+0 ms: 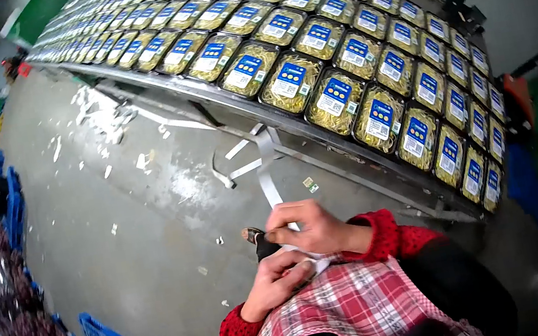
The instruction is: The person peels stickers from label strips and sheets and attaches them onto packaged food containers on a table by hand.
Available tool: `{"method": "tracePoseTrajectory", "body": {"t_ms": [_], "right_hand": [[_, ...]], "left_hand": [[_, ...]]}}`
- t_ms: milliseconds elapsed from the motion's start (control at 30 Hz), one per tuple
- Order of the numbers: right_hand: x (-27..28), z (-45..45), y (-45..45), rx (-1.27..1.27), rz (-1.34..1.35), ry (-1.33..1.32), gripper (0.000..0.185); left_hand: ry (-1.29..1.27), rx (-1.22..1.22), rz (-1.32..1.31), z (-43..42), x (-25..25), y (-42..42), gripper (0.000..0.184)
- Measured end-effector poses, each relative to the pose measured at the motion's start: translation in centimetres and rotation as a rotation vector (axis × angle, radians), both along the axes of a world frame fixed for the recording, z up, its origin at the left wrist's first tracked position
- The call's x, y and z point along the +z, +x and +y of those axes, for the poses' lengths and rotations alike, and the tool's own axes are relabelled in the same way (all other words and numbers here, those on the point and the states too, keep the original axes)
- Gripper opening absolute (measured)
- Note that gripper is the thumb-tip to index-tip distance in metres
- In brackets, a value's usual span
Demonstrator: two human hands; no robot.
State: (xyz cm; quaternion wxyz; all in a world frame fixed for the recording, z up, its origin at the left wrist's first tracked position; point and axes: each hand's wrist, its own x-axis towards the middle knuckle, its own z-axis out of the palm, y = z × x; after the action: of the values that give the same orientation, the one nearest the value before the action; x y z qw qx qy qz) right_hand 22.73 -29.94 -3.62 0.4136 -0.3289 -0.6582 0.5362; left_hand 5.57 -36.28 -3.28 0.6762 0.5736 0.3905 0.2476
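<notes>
Both hands work close together in front of the checked apron (356,298), over a narrow white strip (269,178). The strip runs from the fingers out toward the floor (165,269), passing near the desk (252,108); its far end is hard to make out among the loose pieces below. The right hand (317,227) is the farther one, its thumb and forefinger drawn together on the strip. The left hand (277,283) sits just below and nearer the body, fingers curled and thumb pressed down, apparently clamped on white material. Whether that is the same strip or a separate bit cannot be told, since the fingers cover most of it.

The step in hand looks like handling the strip itself, perhaps peeling or gathering it, rather than touching the packs (289,84). These stand in close rows on the desk, well apart from the hands, and the nearest rows bear blue and white labels (337,95). White scraps (109,116) litter the floor beside the desk.

The next move probably calls for a firm hold in the left hand while the right draws the strip steadily, keeping its trailing length from snagging or tearing.
</notes>
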Motion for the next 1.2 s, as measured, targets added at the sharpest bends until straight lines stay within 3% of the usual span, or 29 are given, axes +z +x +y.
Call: {"method": "tracePoseTrajectory", "body": {"t_ms": [100,133,200,267,300,367,433,533,567,667,833,900,1067,1100,1200], "right_hand": [[-4.0,2.2,-7.1,0.337,0.316,-0.411,0.03],[-6.1,3.0,-9.4,0.444,0.31,-0.504,0.04],[-6.2,3.2,-14.2,0.536,0.382,-0.635,0.055],[-5.2,4.0,-17.2,0.727,0.045,-0.552,0.068],[-4.3,4.9,-18.5,0.788,-0.204,-0.36,0.067],[-6.9,5.5,-21.7,0.801,-0.38,-0.141,0.044],[-8.1,6.7,-23.2,0.791,-0.466,0.002,0.037],[-9.1,10.3,-23.9,0.608,-0.353,-0.015,0.02],[-9.7,11.6,-24.0,0.491,-0.416,0.039,0.016],[-10.4,15.6,-23.7,0.285,-0.547,0.071,0.014],[-11.7,22.5,-25.6,0.353,-0.582,-0.014,0.024],[-12.4,26.7,-27.9,0.361,-0.58,-0.037,0.021],[-12.3,38.9,-32.8,0.348,-0.59,0.066,0.021],[-10.3,41.4,-33.7,0.347,-0.631,-0.002,0.021],[-11.7,47.3,-36.4,0.362,-0.658,-0.111,0.02]], "left_hand": [[-0.244,0.436,-0.017,1.6,0.4,-6.4,0.006],[-0.299,0.569,0.004,2.4,1.0,-9.2,0.008],[-0.127,0.762,-0.061,3.8,1.9,-14.2,0.012],[-0.017,0.915,-0.227,4.9,1.6,-19.6,0.011],[-0.022,0.969,-0.267,5.5,1.9,-22.2,0.009],[-0.023,1.155,-0.28,7.0,4.1,-25.4,0.011],[0.064,1.241,-0.426,8.2,3.6,-29.3,0.014],[0.112,1.244,-0.441,10.2,3.7,-32.2,0.015],[0.103,1.255,-0.325,11.2,2.9,-32.8,0.02],[0.035,1.202,-0.324,15.1,1.7,-34.4,0.017],[0.075,1.121,-0.348,24.2,0.6,-38.1,0.012],[0.039,1.259,-0.315,28.7,-0.1,-39.2,0.008],[-0.092,1.306,-0.262,38.8,2.0,-43.2,0.009],[-0.071,1.34,-0.28,40.7,2.0,-44.4,0.009],[-0.027,1.463,-0.301,44.7,1.3,-49.5,0.011]]}}
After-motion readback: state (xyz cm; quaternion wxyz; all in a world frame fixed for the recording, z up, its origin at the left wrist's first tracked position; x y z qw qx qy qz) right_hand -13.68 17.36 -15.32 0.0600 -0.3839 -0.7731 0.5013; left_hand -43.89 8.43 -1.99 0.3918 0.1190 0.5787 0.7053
